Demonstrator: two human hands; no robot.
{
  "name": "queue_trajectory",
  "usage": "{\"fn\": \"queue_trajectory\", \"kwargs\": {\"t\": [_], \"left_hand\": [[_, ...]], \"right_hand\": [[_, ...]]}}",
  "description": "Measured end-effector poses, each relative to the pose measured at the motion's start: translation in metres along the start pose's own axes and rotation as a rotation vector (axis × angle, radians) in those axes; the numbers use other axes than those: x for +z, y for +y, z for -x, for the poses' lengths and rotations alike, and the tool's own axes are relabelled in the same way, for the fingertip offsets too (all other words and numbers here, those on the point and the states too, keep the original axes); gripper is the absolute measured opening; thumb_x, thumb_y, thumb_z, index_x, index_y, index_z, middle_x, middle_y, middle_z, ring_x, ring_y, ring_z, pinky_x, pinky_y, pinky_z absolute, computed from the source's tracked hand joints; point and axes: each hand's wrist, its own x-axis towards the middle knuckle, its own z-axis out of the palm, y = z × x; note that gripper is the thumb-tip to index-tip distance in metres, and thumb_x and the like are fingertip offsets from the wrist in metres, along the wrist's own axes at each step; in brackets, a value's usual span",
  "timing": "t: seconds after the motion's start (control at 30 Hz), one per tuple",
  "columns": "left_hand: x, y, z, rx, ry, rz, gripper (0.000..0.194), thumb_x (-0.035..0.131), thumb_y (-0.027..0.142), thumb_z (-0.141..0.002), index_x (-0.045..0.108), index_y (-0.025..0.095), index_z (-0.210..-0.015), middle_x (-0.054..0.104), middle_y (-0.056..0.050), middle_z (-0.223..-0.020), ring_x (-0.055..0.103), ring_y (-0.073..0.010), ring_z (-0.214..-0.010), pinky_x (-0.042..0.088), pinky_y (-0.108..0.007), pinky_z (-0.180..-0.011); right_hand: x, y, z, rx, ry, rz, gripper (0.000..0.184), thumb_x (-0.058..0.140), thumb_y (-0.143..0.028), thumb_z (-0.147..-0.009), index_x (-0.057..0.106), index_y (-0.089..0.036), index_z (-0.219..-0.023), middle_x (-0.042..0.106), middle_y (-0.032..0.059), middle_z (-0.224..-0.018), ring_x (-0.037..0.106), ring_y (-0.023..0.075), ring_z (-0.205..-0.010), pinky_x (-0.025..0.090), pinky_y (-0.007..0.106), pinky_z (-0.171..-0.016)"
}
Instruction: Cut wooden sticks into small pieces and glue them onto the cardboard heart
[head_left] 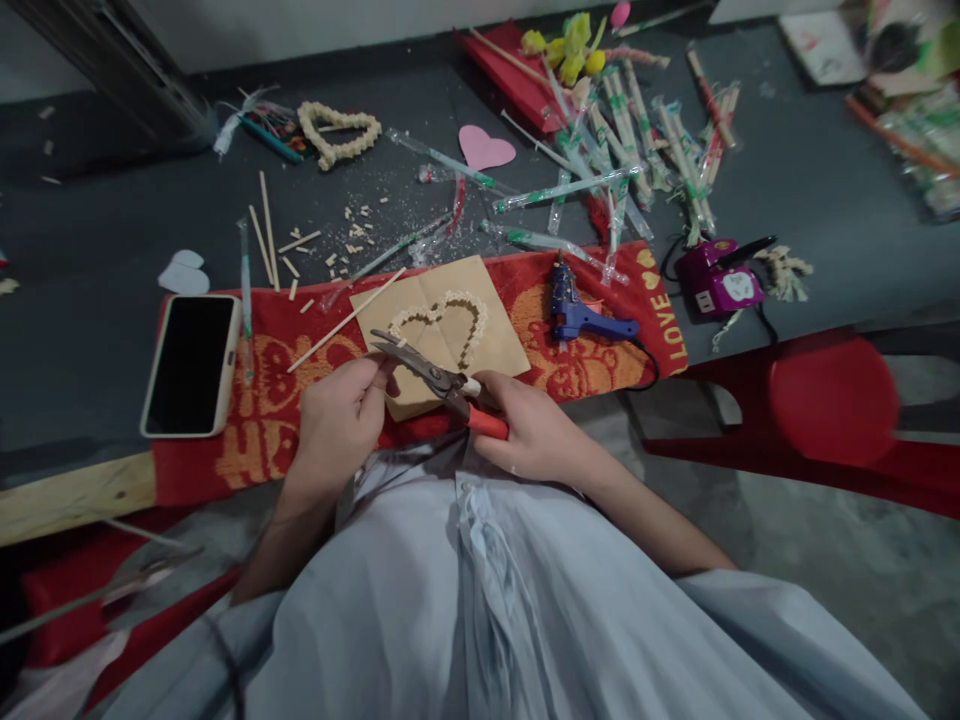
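Observation:
My right hand (529, 425) grips a pair of scissors (427, 368) with red-covered handles, blades pointing left and parted. My left hand (341, 415) is closed in a pinch by the blade tips; what it holds is too small to make out. Beneath the blades lies a folded tan paper (499, 345) bearing a heart outline (480, 320) built of short pale stick pieces. A long thin wooden stick (345, 322) rests across the paper's left corner. All this sits on a red towel (262, 400) with orange patterns.
A blue glue gun (581, 310) lies right of the paper, a phone (191, 365) to the left. Behind are cut stick bits (358, 235), a finished-looking stick heart (341, 140), a pink paper heart (486, 148) and wrapped chopsticks (615, 120). A red chair (832, 400) stands at right.

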Motion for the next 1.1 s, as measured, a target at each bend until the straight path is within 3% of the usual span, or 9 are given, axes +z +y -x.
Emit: {"fn": "queue_trajectory", "kwargs": {"t": [0.3,0.53,0.63,0.73,0.9,1.1], "left_hand": [[0.005,-0.002,-0.001,0.037,0.032,-0.002,0.026,0.043,0.026,-0.088,0.052,0.020,-0.064,0.057,0.000,-0.060,0.053,-0.0118,-0.057,0.037,-0.024,-0.057],[0.008,-0.003,-0.002,0.045,0.031,-0.008,0.026,0.043,0.024,-0.088,0.050,0.019,-0.063,0.057,0.000,-0.060,0.054,-0.0114,-0.059,0.037,-0.023,-0.058],[0.008,-0.004,-0.003,0.028,0.031,0.014,0.025,0.045,0.025,-0.086,0.052,0.019,-0.063,0.057,0.000,-0.059,0.055,-0.0118,-0.059,0.038,-0.024,-0.058],[0.006,-0.005,-0.003,-0.017,-0.008,0.143,0.027,0.045,0.029,-0.087,0.056,0.019,-0.064,0.060,-0.001,-0.061,0.056,-0.0118,-0.059,0.041,-0.024,-0.057],[0.003,-0.006,-0.003,-0.175,-0.176,0.565,0.026,0.046,0.033,-0.088,0.061,0.018,-0.072,0.061,-0.001,-0.057,0.047,-0.0085,-0.046,0.037,-0.021,-0.045],[0.005,-0.006,-0.003,-0.225,-0.210,0.675,0.023,0.048,0.033,-0.087,0.065,0.017,-0.084,0.059,-0.002,-0.054,0.041,-0.0074,-0.042,0.031,-0.020,-0.040]], "right_hand": [[0.002,-0.001,-0.001,0.041,0.033,0.027,0.017,0.049,-0.024,-0.064,0.045,-0.020,-0.079,0.058,0.0027,-0.072,0.048,0.0166,-0.062,0.028,0.026,-0.054],[0.001,-0.005,0.000,0.106,0.000,0.113,0.021,0.050,-0.026,-0.067,0.049,-0.018,-0.086,0.062,0.0058,-0.076,0.054,0.0194,-0.066,0.030,0.027,-0.056],[-0.002,-0.002,0.000,0.070,-0.032,0.115,0.026,0.049,-0.026,-0.069,0.051,-0.016,-0.092,0.063,0.0083,-0.084,0.055,0.0212,-0.072,0.034,0.028,-0.060],[-0.005,0.004,0.000,-0.021,-0.048,0.069,0.035,0.048,-0.025,-0.070,0.050,-0.013,-0.103,0.062,0.0117,-0.097,0.057,0.0237,-0.083,0.041,0.031,-0.069],[-0.009,0.012,0.002,-0.122,-0.047,0.014,0.050,0.049,-0.024,-0.069,0.045,-0.009,-0.117,0.058,0.0161,-0.109,0.055,0.0276,-0.099,0.044,0.038,-0.082],[-0.008,0.009,0.001,-0.097,-0.054,0.047,0.039,0.048,-0.026,-0.068,0.048,-0.012,-0.104,0.059,0.0133,-0.098,0.055,0.0253,-0.085,0.044,0.035,-0.072]]}}
